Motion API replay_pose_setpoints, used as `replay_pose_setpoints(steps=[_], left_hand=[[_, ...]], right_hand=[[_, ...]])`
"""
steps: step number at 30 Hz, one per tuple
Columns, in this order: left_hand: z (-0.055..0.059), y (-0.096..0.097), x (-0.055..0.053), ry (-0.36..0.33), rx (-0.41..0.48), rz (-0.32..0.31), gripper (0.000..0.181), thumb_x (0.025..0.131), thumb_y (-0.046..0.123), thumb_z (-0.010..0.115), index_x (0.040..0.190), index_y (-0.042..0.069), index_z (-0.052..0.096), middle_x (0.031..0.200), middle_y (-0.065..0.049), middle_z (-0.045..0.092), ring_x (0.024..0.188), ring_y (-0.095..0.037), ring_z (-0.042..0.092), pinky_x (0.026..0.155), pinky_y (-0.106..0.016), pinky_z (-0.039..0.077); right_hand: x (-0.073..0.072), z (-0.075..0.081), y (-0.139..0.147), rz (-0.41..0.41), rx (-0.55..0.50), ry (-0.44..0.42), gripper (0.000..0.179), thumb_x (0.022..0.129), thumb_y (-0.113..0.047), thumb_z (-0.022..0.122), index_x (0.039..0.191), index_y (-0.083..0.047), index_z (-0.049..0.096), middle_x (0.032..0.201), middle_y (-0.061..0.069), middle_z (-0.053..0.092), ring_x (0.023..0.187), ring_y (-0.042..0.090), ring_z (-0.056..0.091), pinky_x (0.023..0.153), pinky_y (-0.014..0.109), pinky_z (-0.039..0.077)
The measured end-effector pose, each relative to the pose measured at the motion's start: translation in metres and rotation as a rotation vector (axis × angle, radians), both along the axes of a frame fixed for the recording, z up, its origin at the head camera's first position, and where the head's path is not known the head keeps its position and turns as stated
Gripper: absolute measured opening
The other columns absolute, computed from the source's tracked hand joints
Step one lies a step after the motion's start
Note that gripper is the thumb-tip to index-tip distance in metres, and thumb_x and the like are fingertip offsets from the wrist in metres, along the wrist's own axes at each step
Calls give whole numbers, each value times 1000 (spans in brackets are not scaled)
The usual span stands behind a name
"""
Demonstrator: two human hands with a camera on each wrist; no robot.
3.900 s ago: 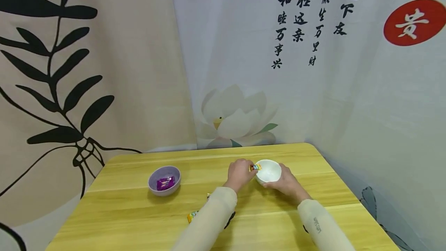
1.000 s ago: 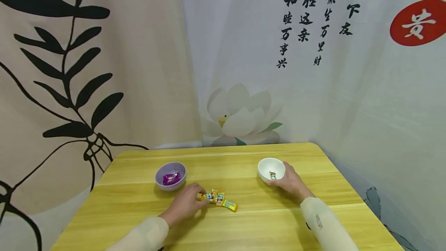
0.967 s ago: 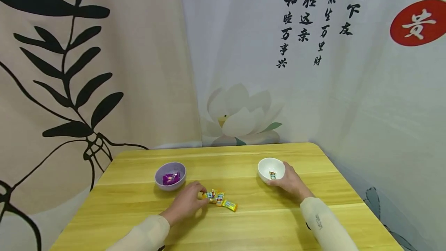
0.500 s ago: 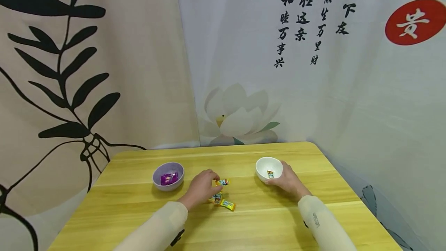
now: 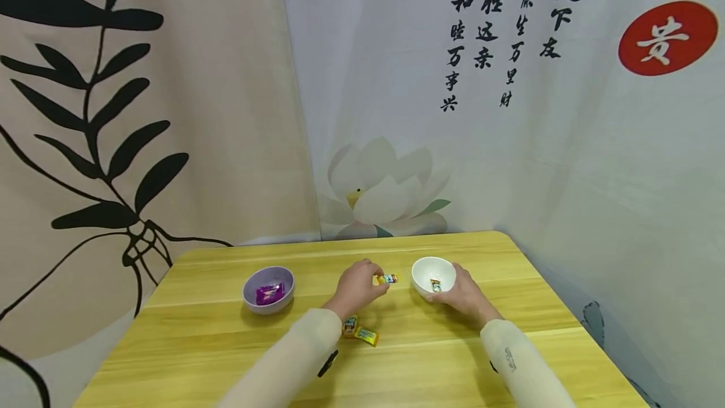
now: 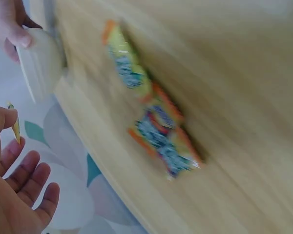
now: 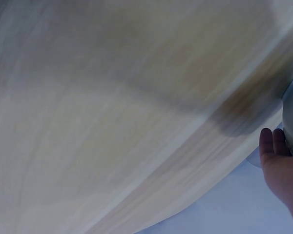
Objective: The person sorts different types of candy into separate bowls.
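Between thumb and forefinger my left hand [image 5: 358,285] pinches a small yellow wrapped candy [image 5: 388,279], held just left of the white bowl [image 5: 421,288]. In the left wrist view that candy [image 6: 14,127] appears edge-on, and the other fingers are spread loosely. My right hand [image 5: 466,294] grips the white bowl's right side, thumb at the near side. One wrapped candy [image 5: 435,286] lies inside this bowl. Several more yellow-orange candies [image 6: 129,73] lie together on the table, partly covered by my left sleeve in the head view.
A purple bowl [image 5: 269,274] with a purple packet [image 5: 270,294] in it stands at the left of the wooden table [image 5: 453,357]. Behind the table's far edge hangs a printed cloth backdrop [image 5: 385,112] with a flower and lettering.
My left hand earlier let a candy go into the white bowl and went back to the pile. It has since lifted another candy and moved right toward the bowl. The right hand keeps its hold.
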State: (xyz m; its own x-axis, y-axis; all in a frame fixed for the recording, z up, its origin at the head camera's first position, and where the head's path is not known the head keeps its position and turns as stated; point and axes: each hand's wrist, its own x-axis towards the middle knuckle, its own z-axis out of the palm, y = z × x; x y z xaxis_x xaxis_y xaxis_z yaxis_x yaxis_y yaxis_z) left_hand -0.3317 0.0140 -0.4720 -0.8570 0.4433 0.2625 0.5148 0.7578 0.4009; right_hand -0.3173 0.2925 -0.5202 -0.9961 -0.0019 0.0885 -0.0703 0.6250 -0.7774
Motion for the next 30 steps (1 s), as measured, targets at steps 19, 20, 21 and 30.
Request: replay_pose_setpoints(steps=[19, 20, 21, 30], left_hand=[[17, 76, -15, 64, -119, 41, 24, 87, 34, 76, 101, 14, 76, 92, 3, 63, 85, -16, 61, 80, -39, 51], [17, 79, -16, 64, -125, 42, 25, 87, 35, 76, 102, 15, 76, 93, 3, 63, 85, -16, 61, 80, -38, 51], [18, 82, -16, 61, -136, 44, 27, 87, 37, 76, 104, 15, 76, 94, 2, 64, 86, -16, 62, 80, -38, 51], [16, 84, -19, -6, -179, 49, 44, 94, 45, 66, 127, 16, 68, 119, -6, 66, 106, -24, 64, 90, -46, 51]], right_hand=[[-1, 1, 0, 23, -20, 26, 91, 68, -31, 93, 135, 4, 43, 120, 17, 55, 103, 28, 55, 87, 40, 45], [-1, 2, -1, 29, -34, 26, 90, 68, -30, 93, 135, 4, 43, 120, 17, 55, 103, 29, 55, 86, 39, 45], [0, 2, -1, 34, -43, 29, 89, 68, -29, 93, 135, 3, 43, 120, 17, 55, 102, 29, 56, 86, 39, 45], [0, 0, -2, 32, -38, 48, 89, 67, -27, 94, 134, 5, 44, 119, 19, 57, 102, 30, 58, 89, 43, 47]])
